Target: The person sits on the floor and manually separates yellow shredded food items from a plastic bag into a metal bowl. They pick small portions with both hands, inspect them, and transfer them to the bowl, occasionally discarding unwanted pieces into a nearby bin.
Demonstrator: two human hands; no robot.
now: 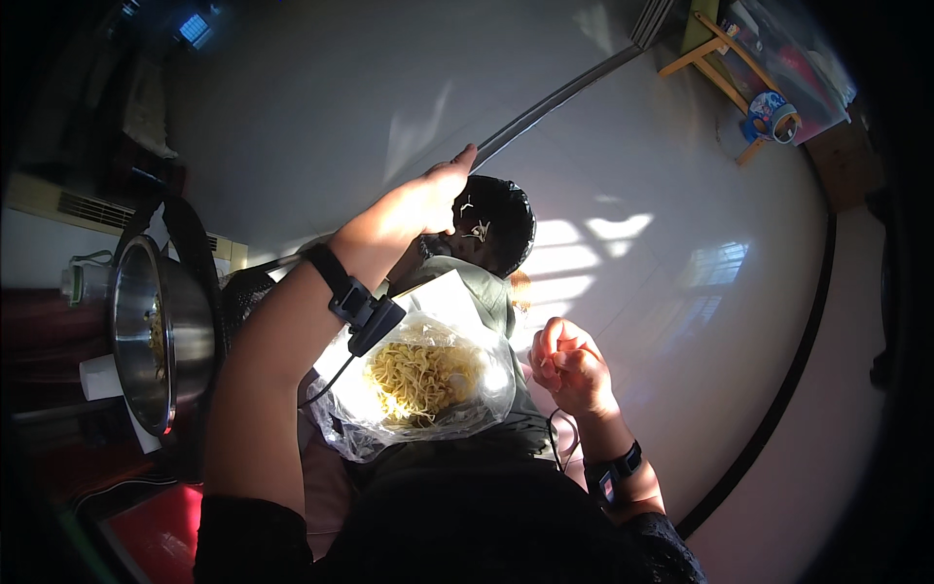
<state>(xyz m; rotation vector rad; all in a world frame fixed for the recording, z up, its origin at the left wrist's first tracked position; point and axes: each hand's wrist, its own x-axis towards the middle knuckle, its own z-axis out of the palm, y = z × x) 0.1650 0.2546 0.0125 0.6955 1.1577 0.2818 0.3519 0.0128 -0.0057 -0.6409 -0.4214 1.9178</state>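
A clear plastic bag of yellowish bean sprouts lies open on my lap. My left hand reaches past it to the near left rim of a black-lined bin, thumb and fingers apart, with no object visible in it. A few pale strands lie in the bin. Right of the bag, my right hand is raised with its fingers curled and the thumb against them. A pale speck at those fingertips is too small to identify.
To the left stands a stainless steel bowl with some sprouts inside, near a lidded clear container. A metal floor track crosses the pale floor. At the far right are a wooden frame and a blue patterned container.
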